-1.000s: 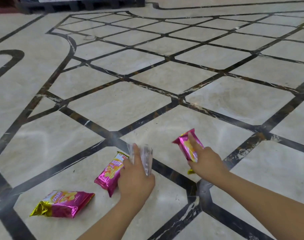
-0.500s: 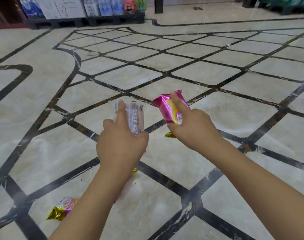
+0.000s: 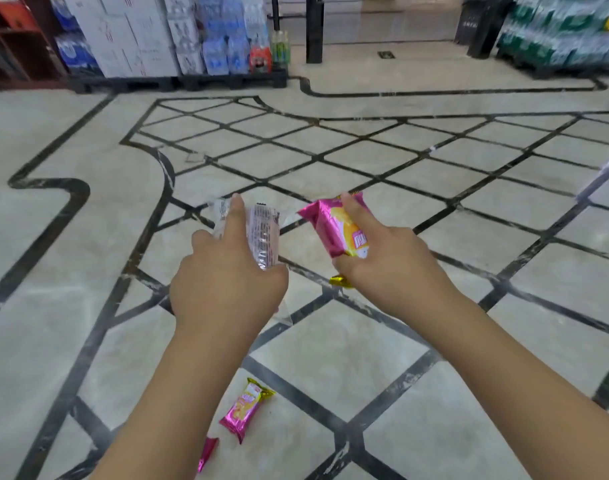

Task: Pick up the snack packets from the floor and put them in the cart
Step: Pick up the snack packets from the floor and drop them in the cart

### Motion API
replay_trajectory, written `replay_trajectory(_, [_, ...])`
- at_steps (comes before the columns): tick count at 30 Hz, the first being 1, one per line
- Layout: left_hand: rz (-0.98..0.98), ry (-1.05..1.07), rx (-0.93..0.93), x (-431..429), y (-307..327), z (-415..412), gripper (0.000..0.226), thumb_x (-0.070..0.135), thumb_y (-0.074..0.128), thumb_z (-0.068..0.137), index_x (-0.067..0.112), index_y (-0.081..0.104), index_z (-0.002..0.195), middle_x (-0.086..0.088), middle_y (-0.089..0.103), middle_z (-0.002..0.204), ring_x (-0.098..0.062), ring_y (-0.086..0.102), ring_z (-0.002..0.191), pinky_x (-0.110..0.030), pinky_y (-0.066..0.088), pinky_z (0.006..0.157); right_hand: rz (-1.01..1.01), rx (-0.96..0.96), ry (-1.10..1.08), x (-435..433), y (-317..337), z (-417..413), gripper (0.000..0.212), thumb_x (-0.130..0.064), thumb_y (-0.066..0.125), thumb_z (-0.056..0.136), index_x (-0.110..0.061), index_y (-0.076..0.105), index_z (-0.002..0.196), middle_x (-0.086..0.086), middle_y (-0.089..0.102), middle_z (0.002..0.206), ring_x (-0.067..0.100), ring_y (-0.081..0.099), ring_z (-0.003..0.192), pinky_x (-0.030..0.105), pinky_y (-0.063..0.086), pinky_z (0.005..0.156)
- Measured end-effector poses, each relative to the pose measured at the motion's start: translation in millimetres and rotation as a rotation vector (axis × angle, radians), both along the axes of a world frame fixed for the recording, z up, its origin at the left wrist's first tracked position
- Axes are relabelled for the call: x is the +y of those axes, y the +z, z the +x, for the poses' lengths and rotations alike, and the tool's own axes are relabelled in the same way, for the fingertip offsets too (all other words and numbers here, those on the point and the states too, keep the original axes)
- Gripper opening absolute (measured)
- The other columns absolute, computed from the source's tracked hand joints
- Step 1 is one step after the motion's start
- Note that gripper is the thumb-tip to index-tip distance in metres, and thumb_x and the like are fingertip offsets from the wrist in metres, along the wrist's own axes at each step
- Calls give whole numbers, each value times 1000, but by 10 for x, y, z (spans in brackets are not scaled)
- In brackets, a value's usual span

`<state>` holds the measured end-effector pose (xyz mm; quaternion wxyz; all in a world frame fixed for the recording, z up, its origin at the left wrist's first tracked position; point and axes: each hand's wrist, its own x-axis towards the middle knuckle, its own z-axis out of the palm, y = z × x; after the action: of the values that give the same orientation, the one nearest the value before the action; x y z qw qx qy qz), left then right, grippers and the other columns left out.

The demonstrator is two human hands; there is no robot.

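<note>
- Floor [image 3: 88, 323]: glossy cream marble, cut into diamonds by dark veined strips
- Stacked cartons [image 3: 130, 36] and wrapped bottle packs on a dark pallet at the far edge, blurred
- Left hand [image 3: 223, 282]: forearm stretched forward, fingers curled round a crinkly clear packet [image 3: 261, 233] with fine print, forefinger straight along its top
- Right hand [image 3: 389, 268]: fingers wrapped about a shiny pink foil packet [image 3: 334, 226] with a yellow panel and gold crimped end, forefinger straight across its face; both packets are held above the floor, just beside each other
- Floor packet [image 3: 246, 408]: small pink foil pillow, gold end, lying flat on a pale tile between the forearms
- Pink sliver [image 3: 207, 452] of another wrapper beside the left forearm, mostly hidden
</note>
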<state>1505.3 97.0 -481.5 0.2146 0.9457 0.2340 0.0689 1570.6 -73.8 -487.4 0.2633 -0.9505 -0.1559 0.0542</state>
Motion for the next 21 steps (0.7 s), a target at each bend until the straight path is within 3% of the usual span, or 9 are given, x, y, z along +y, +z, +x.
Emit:
replay_trajectory(4, [15,-17,34,-158,1289,-126,90,41,58,82,41,3,153,-11,44,123,-31,50,95,-34,36,75,1,33,9,-180,1236,-205,77,-41,55,90,-53,7,149,-6,44,82,20,46,84,31,36,66])
replay_trajectory(9, [-4,-28,40,-398,2724,-438,89,42,58,82,43,2,152,-10,44,119,-26,41,84,-33,38,73,70,81,-49,-459,2499,-530,77,-47,55,90,-58,3,146,-1,50,98,16,49,87,27,42,65])
replay_trajectory(12, [-21,-14,47,-517,3408,-623,90,43,58,81,45,1,152,-9,45,120,-25,44,87,-33,40,74,75,97,-56,-599,3161,-709,75,-47,54,90,-58,4,146,-6,48,93,13,51,85,30,48,71])
replay_trajectory(16, [-17,-9,38,-677,4078,-797,91,43,57,79,46,1,151,-8,45,117,-30,53,97,-36,46,79,91,108,-112,-755,3806,-908,74,-48,54,90,-59,6,145,-4,51,95,13,53,84,32,51,75])
replay_trajectory(21, [-45,22,41,-1011,4393,-939,91,45,57,83,46,-3,151,-5,42,118,-23,43,88,-32,39,74,184,110,-153,-961,4157,-1136,71,-43,57,89,-58,15,145,-13,49,89,15,55,85,36,52,79])
